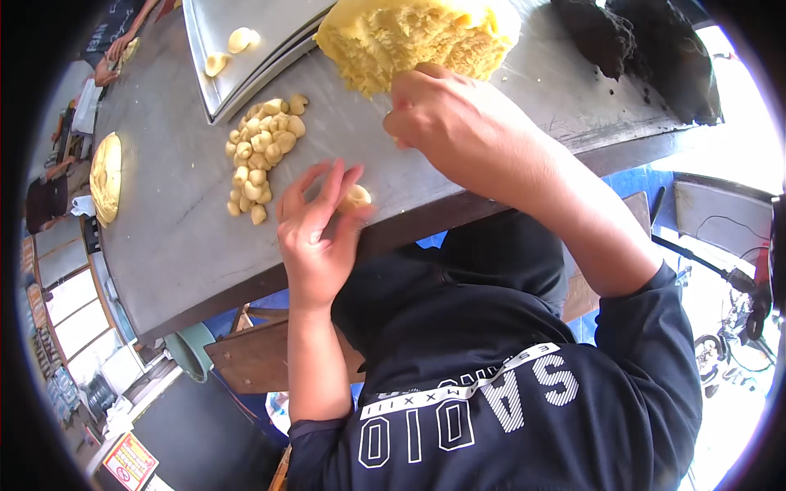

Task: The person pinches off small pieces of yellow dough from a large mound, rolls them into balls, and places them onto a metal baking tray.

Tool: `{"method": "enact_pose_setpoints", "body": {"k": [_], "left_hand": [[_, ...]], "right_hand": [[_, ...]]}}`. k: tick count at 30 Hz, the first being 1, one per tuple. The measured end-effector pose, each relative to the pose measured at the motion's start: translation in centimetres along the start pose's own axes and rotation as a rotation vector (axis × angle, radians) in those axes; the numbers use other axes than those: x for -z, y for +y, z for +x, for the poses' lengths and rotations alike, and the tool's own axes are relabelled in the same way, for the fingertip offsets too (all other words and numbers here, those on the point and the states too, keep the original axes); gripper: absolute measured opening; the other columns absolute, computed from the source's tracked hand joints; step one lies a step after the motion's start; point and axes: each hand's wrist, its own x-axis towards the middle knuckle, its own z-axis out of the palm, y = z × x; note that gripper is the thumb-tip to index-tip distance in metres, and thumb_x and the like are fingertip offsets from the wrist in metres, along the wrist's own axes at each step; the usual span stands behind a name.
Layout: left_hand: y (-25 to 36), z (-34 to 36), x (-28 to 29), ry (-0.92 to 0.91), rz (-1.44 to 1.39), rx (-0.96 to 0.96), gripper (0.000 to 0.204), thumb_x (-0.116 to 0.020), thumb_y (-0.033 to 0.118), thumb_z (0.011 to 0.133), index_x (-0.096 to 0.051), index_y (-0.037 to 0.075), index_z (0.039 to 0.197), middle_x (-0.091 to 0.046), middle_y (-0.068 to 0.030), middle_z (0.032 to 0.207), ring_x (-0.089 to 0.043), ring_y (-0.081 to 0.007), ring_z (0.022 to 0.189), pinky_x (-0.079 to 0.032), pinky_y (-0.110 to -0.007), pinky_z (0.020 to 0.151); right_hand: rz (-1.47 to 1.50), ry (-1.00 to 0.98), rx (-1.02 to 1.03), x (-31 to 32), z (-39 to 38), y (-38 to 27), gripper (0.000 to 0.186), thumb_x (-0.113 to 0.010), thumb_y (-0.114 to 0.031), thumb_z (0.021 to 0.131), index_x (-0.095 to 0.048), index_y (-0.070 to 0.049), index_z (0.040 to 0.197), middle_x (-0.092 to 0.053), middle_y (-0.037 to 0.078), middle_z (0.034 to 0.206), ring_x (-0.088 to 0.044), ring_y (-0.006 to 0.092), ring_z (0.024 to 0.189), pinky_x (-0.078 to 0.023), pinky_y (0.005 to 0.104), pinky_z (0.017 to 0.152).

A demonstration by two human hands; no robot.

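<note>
A small pale dough piece [356, 197] sits at the fingertips of my left hand [315, 225], between the thumb and fingers, just over the table's near edge. My right hand [430, 110] is closed, knuckles up, against the near side of a large yellow dough-like mass [417, 37] with a torn, crumbly face. Whatever its curled fingers hold is hidden beneath them. Left of my left hand, a pile of small pale dough balls [264, 147] lies on the grey metal table [176, 221].
A metal tray [221, 90] holding a few flattened dough pieces [239, 39] stands at the far side. Another yellow dough mass [106, 178] lies at the left table edge. Crumpled black plastic [655, 57] covers the far right corner. At the far left, another person's hand [105, 72] works.
</note>
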Motion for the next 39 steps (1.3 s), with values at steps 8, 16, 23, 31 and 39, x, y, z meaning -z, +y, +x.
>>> {"method": "enact_pose_setpoints", "body": {"k": [8, 16, 23, 31, 39], "left_hand": [[2.9, -1.2, 0.4, -0.04, -0.32, 0.294, 0.058, -0.073, 0.005, 0.113, -0.054, -0.002, 0.167, -0.067, -0.0265, 0.163, -0.067, -0.0342, 0.151, -0.052, -0.051, 0.127], [1.2, -0.6, 1.1, -0.093, 0.291, -0.008, 0.008, -0.082, 0.001, 0.105, -0.075, 0.001, 0.109, -0.072, -0.0148, 0.139, -0.077, -0.0272, 0.12, -0.064, -0.042, 0.103], [0.6, 5.4, 3.1, -0.385, -0.174, 0.453, 0.013, -0.075, 0.005, 0.11, -0.066, 0.004, 0.119, -0.074, -0.0082, 0.11, -0.071, -0.0197, 0.092, -0.06, -0.036, 0.087], [-1.3, 4.2, -0.6, -0.054, 0.11, 0.238, 0.011, -0.078, 0.019, 0.111, -0.077, 0.008, 0.113, -0.081, -0.0122, 0.103, -0.08, -0.0311, 0.089, -0.063, -0.042, 0.077], [-2.9, 4.0, 2.8, 0.127, -0.617, 0.328, 0.024, -0.086, 0.013, 0.106, -0.08, 0.006, 0.129, -0.078, -0.0117, 0.139, -0.077, -0.0196, 0.116, -0.063, -0.036, 0.1]], "right_hand": [[-0.124, 0.194, 0.068, -1.8, -2.6, 1.0, 0.013, -0.077, -0.015, 0.091, -0.081, -0.009, 0.101, -0.071, 0.007, 0.109, -0.073, 0.0266, 0.115, -0.064, 0.0417, 0.095], [-0.083, 0.256, -0.02, -1.2, -3.6, 0.5, 0.028, -0.073, -0.012, 0.085, -0.079, -0.007, 0.112, -0.073, 0.005, 0.124, -0.071, 0.0291, 0.117, -0.064, 0.0429, 0.095], [-0.055, 0.01, -0.124, -2.1, -1.8, -1.0, 0.024, -0.07, -0.008, 0.094, -0.078, -0.005, 0.116, -0.074, 0.009, 0.122, -0.074, 0.0315, 0.114, -0.066, 0.042, 0.092], [0.194, 0.219, -0.062, -1.6, -4.7, 0.4, 0.012, -0.073, -0.008, 0.088, -0.076, -0.003, 0.099, -0.072, 0.01, 0.106, -0.073, 0.0338, 0.105, -0.065, 0.0427, 0.093], [0.004, 0.161, -0.027, -2.3, -2.3, -0.3, 0.025, -0.07, -0.005, 0.089, -0.077, -0.001, 0.113, -0.076, 0.01, 0.122, -0.072, 0.0311, 0.114, -0.065, 0.0422, 0.096]]}}
